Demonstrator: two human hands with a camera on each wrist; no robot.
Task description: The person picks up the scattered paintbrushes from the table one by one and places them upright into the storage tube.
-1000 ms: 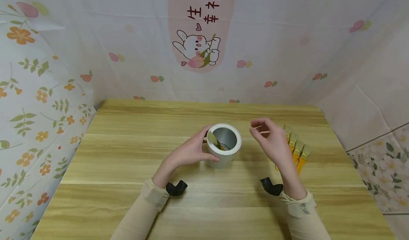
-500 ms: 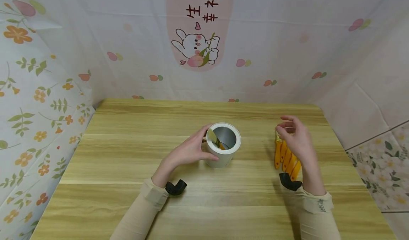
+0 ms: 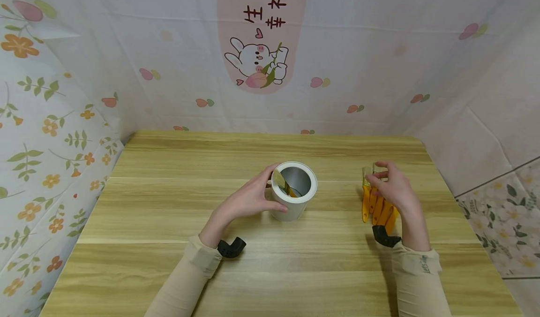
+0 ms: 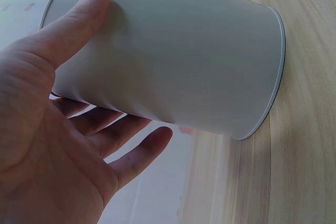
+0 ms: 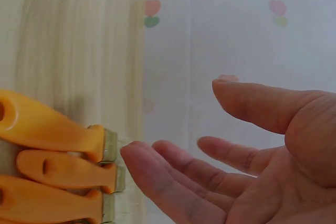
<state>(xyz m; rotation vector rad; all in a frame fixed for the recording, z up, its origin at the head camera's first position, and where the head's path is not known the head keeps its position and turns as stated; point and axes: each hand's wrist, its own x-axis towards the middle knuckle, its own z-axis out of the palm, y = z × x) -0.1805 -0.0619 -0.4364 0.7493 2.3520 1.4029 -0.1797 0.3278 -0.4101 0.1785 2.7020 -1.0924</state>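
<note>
My left hand (image 3: pixel 249 199) grips a white cylindrical canister (image 3: pixel 293 210) from its left side, thumb on the near wall and fingers round the far side. The canister stands upright on the table; its silvery inside holds a paintbrush (image 3: pixel 279 178) with bristles up, leaning on the left rim. In the left wrist view the thumb presses the canister's smooth wall (image 4: pixel 184 51). My right hand (image 3: pixel 394 185) hovers over several orange-handled paintbrushes (image 3: pixel 365 203) lying side by side. Its thumb and fingers are apart with nothing between them, as the right wrist view shows beside the brush handles (image 5: pixel 52 135).
The wood-grain table (image 3: pixel 168 204) ends at a printed cloth backdrop (image 3: pixel 177 49) behind, with more patterned cloth on the left and right. Black curved pieces (image 3: pixel 231 247) sit at both wrists, just beyond the beige cuffs.
My right hand has moved right from beside the canister to the paintbrushes, then slightly lower over their bristle ends. The left hand and the canister have stayed in place.
</note>
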